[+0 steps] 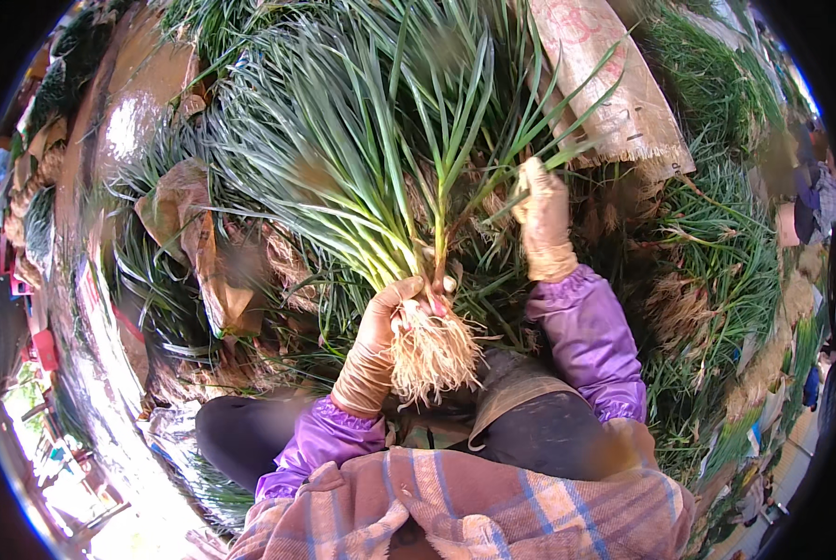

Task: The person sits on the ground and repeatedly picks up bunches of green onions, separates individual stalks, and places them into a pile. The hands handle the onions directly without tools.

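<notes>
My left hand (372, 343), in a tan glove, grips a bunch of scallions (390, 245) low on the stalks. Pale stringy roots (435, 357) hang below the fingers, and the green leaves fan upward and away from me. One thicker stalk (441, 224) stands apart on the bunch's right side, with a reddish base. To the right, my right hand (545, 217), also gloved and slightly blurred, is curled with its fingers closed around a thin green leaf (572, 152). Its palm side is hidden.
More scallions (712, 259) lie heaped on the right and beyond the bunch. A woven sack (607, 84) with red printing covers part of the far pile. Brown sacking (187, 217) lies at left, beside a wet, shiny surface (134, 119). My bent knees (239, 430) are close below.
</notes>
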{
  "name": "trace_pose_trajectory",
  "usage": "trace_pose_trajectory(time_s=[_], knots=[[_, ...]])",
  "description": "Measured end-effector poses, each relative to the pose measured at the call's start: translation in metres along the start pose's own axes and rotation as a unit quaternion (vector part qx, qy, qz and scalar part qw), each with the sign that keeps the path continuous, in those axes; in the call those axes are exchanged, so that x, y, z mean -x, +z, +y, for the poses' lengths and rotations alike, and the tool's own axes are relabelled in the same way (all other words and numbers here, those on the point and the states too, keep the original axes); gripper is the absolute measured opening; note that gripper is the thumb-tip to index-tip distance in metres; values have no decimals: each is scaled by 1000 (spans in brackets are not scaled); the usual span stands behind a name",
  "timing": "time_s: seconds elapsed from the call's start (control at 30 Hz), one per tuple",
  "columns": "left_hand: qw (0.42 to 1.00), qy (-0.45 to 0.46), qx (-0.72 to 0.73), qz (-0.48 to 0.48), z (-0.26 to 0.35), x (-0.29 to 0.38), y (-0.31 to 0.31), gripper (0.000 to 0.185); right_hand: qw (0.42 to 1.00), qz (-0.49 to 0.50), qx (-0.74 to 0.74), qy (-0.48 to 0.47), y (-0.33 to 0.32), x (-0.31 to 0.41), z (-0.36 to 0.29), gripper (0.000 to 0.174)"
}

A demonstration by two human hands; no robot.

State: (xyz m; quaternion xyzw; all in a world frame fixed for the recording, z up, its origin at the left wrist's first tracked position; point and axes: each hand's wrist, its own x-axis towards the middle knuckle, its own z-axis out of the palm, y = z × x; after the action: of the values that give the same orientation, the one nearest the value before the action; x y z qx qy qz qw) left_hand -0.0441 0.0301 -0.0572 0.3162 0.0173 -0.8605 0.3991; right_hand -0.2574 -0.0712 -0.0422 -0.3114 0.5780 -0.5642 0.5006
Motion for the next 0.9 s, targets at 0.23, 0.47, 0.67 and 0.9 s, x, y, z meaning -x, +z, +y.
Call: trace_pose_trajectory(time_s=[0.23,0.47,0.67,0.9], knots=[[991,-27,-124,38,5,-9,0,36,741,-278,586,-177,29,10,36,34],[997,-37,-33,55,10,3,-3,35,913,-129,-365,126,-53,5,11,18],[999,-28,25,-14,11,1,-10,48,716,-456,510,141,-86,31,27,29],[999,20,5,-28,19,20,15,50,935,-259,-65,232,-17,-5,34,30]])
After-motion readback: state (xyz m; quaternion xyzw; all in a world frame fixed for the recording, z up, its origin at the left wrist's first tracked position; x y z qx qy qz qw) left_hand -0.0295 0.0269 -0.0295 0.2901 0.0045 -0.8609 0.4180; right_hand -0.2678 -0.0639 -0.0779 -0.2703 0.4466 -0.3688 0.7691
